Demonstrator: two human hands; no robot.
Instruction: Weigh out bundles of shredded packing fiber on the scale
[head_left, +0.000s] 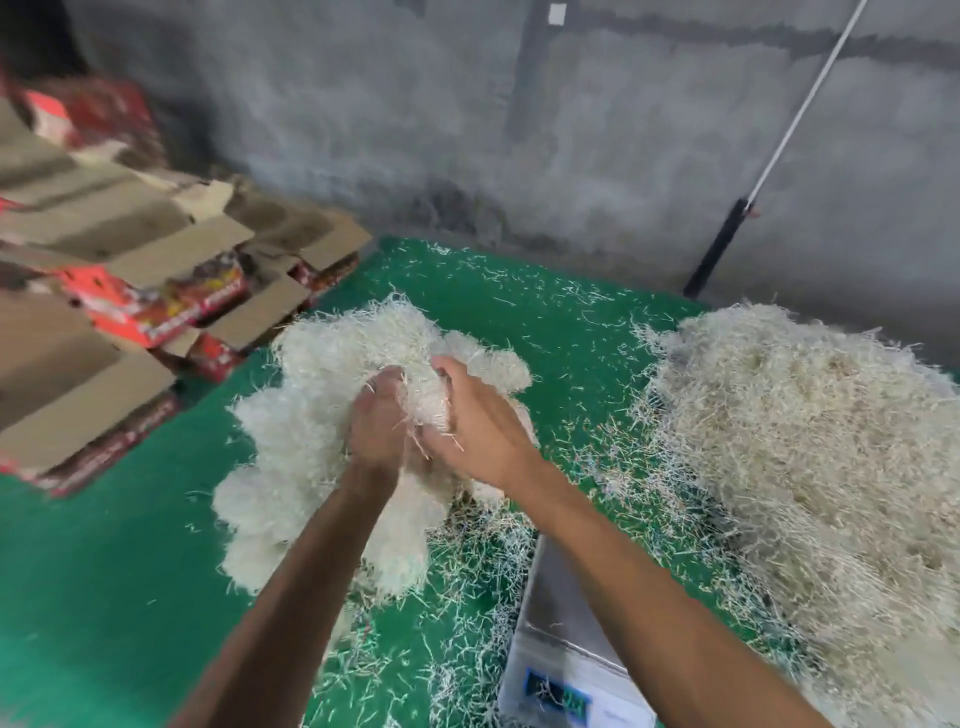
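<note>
- While both hands squeeze it, the bundle of fiber (421, 395) sits between the palms, held up over a row of finished white bundles (311, 431) on the green mat (104, 571).
- Left hand (376, 421) and right hand (478, 421) are both curled tight around the wad (strands poke out between the fingers).
- Beside the right forearm lies the scale (561, 649), its steel plate partly littered with loose shreds; the big heap of fiber (805, 467) is further right.
- Risk, as I judge it: stray shreds on the plate could skew a reading, and a loose grip could shed strands.
</note>
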